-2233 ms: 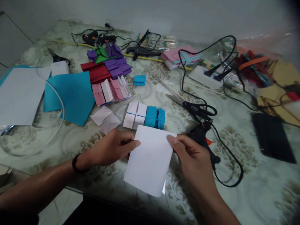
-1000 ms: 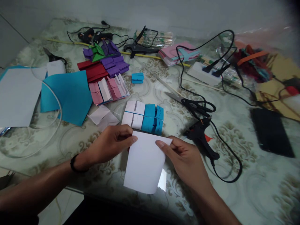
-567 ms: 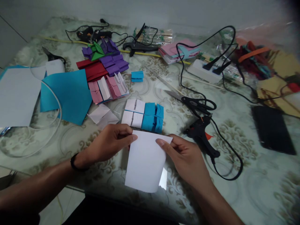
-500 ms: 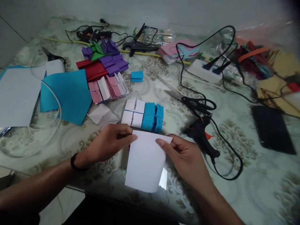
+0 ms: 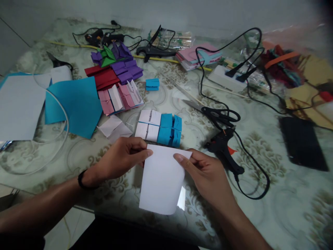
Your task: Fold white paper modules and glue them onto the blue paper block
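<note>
Patterned table (image 5: 288, 215), left hand (image 5: 126, 158) and right hand (image 5: 205, 170) pinching upper corners of white paper (image 5: 161, 180), near table's front edge.

Craft workspace: scissors (image 5: 221, 115), glue gun (image 5: 225, 149) and folded papers (image 5: 170, 129) crowd a table (image 5: 260, 222).

blkd R of hands (image 5: 126, 156) (image 5: 209, 177): glue gun (image 5: 225, 152) | blkd fwd: folded pprs (image 5: 165, 129) | gap: cord (image 5: 269, 184)–dark slab (image 5: 303, 143)
</note>
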### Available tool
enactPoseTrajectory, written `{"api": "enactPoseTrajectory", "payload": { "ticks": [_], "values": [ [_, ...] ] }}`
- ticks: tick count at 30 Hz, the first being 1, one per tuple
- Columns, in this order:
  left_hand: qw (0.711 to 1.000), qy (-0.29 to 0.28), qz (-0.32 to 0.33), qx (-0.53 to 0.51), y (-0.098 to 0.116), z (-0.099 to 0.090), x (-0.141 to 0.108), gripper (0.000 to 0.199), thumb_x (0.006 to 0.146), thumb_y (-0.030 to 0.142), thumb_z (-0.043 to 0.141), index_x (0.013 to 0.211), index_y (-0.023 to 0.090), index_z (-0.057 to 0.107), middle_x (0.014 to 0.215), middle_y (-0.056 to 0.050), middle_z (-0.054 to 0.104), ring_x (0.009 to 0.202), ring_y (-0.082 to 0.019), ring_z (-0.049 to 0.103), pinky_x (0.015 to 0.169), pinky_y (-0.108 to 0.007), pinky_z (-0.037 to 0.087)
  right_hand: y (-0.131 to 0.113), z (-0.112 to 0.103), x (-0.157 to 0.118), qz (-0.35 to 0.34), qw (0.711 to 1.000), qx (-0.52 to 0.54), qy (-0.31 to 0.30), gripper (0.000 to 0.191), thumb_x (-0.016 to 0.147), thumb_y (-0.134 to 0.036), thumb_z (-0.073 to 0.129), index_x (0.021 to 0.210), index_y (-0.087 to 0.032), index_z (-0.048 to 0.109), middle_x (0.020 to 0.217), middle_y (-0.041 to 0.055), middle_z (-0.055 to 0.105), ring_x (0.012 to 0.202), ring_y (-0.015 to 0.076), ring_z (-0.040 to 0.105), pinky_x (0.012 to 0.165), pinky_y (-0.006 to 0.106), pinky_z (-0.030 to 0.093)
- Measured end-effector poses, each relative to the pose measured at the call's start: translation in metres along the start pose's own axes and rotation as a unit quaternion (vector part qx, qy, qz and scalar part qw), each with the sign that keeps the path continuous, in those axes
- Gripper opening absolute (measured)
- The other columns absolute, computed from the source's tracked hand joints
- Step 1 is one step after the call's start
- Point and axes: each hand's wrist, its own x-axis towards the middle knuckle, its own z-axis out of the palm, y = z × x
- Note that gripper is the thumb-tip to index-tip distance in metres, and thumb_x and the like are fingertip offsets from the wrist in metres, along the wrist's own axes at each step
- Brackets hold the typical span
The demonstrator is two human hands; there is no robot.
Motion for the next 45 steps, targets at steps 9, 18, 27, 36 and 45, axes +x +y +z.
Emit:
{"api": "enactPoseTrajectory", "payload": {
  "ticks": [9, 18, 27, 36, 45],
  "values": [
    [0.997, 0.020, 0.057, 0.051, -0.001, 0.002, -0.001, 0.028, 0.095, 0.030, 0.069, 0.120, 0.020, 0.078, 0.085, -0.002, 0.079, 0.070, -0.014, 0.067, 0.059, -0.022, 0.050, 0.006, 0.000, 0.002, 0.019, 0.999, 0.000, -0.028, 0.039, 0.089, -0.050, 0.069, 0.068, -0.018, 0.063, 0.059, -0.0028, 0.047, 0.056, 0.0119, 0.037, 0.050, 0.025, 0.028],
    [0.993, 0.039, 0.065, 0.095, 0.003, 0.001, -0.003, 0.023, 0.095, 0.030, 0.070, 0.111, 0.024, 0.084, 0.101, -0.002, 0.085, 0.084, -0.019, 0.077, 0.071, -0.024, 0.061, 0.004, -0.003, 0.004, -0.026, 0.999, 0.011, -0.039, 0.042, 0.098, -0.052, 0.058, 0.071, -0.020, 0.058, 0.064, -0.0035, 0.042, 0.060, 0.0136, 0.036, 0.053, 0.027, 0.029],
    [0.991, 0.041, 0.062, 0.108, 0.006, 0.001, -0.002, 0.023, 0.094, 0.031, 0.071, 0.110, 0.024, 0.084, 0.096, -0.002, 0.086, 0.078, -0.017, 0.076, 0.067, -0.022, 0.060, 0.005, -0.004, 0.005, -0.042, 0.998, 0.032, -0.040, 0.044, 0.099, -0.049, 0.055, 0.066, -0.021, 0.051, 0.064, -0.0034, 0.038, 0.062, 0.0140, 0.034, 0.056, 0.028, 0.028],
    [0.990, 0.072, 0.065, 0.101, -0.006, -0.002, 0.000, 0.028, 0.096, 0.035, 0.070, 0.118, 0.022, 0.082, 0.093, -0.003, 0.083, 0.076, -0.017, 0.074, 0.065, -0.022, 0.058, 0.006, -0.003, 0.005, 0.006, 0.998, 0.027, -0.065, 0.044, 0.093, -0.056, 0.065, 0.068, -0.020, 0.060, 0.064, -0.0028, 0.049, 0.059, 0.0136, 0.040, 0.054, 0.027, 0.032],
    [0.998, 0.042, 0.045, 0.031, -0.005, -0.001, 0.002, 0.044, 0.094, 0.034, 0.071, 0.137, 0.022, 0.069, 0.073, 0.003, 0.071, 0.066, -0.013, 0.066, 0.063, -0.023, 0.056, 0.006, -0.002, 0.008, 0.011, 0.999, 0.033, -0.039, 0.037, 0.089, -0.051, 0.067, 0.070, -0.019, 0.068, 0.064, -0.0012, 0.055, 0.060, 0.0148, 0.045, 0.055, 0.027, 0.035]
  ]
}}
